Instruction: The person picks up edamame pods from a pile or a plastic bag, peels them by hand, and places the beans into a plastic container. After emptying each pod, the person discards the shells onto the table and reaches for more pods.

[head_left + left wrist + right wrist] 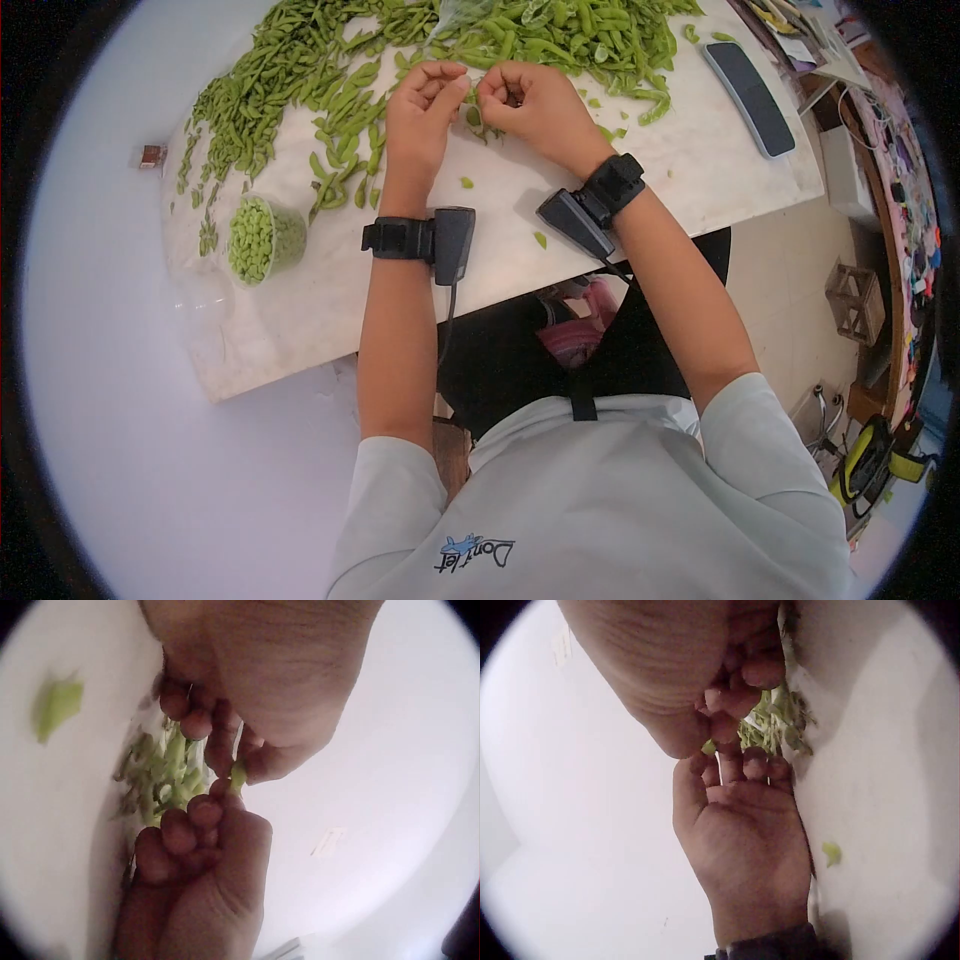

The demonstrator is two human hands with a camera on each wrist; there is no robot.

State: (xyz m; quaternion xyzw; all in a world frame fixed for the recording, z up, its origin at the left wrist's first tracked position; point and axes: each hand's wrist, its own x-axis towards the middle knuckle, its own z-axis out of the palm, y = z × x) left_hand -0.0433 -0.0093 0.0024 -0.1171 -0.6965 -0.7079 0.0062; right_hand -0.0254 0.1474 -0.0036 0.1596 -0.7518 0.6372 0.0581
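Over the pile's near edge, my left hand (pixel 425 120) and right hand (pixel 545 110) meet fingertip to fingertip. Between them is a small green soybean pod (pixel 238 774), its two ends pinched by the thumbs and fingertips of both hands. The right wrist view shows only a green bit of this pod (pixel 709 748); fingers hide the rest. Loose green pods (pixel 345 130) lie just left of my left hand, and a heap of brighter green pods (pixel 610 45) spreads beyond my right hand.
A clear plastic cup (pixel 290 237) of shelled green beans stands on the white table (pixel 400 300) at the left. A large pile of darker pods (pixel 240 110) covers the back left. A phone (pixel 750 100) lies at the right. Small green scraps (pixel 540 240) dot the tabletop.
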